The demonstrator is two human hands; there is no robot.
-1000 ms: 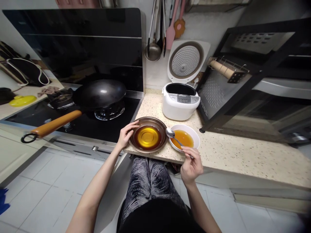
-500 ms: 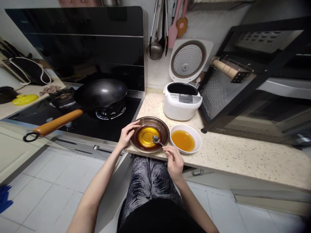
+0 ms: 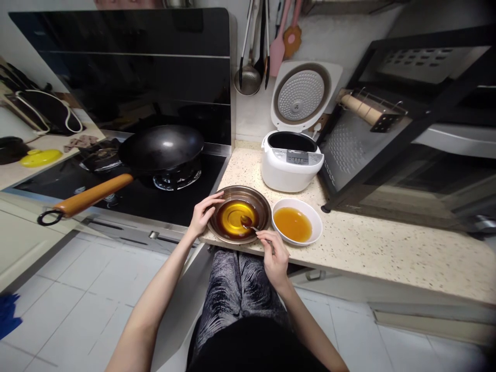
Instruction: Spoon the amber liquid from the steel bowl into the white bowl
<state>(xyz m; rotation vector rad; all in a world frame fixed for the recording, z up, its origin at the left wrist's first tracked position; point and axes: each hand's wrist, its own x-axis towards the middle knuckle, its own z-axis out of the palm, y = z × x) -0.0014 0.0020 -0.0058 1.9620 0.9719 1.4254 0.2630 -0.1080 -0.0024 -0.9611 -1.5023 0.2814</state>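
A shallow metal bowl of amber liquid stands at the counter's front edge. My left hand grips its left rim, with the fingers reaching over the edge. Between the thumb and fingers of my right hand is the handle of a metal spoon. The spoon's head lies in the liquid, right of the bowl's middle. Just right of the metal bowl sits a white bowl with cloudy orange-brown liquid in it.
Behind the bowls stands a white rice cooker, its lid raised. A black wok rests on the stove at left, its wooden handle jutting forward. A black rack bounds the counter's right side. Utensils hang on the wall.
The spoon's head has gone down from above the liquid into it. My right hand has shifted slightly left and up in view. My left hand keeps its place on the rim.
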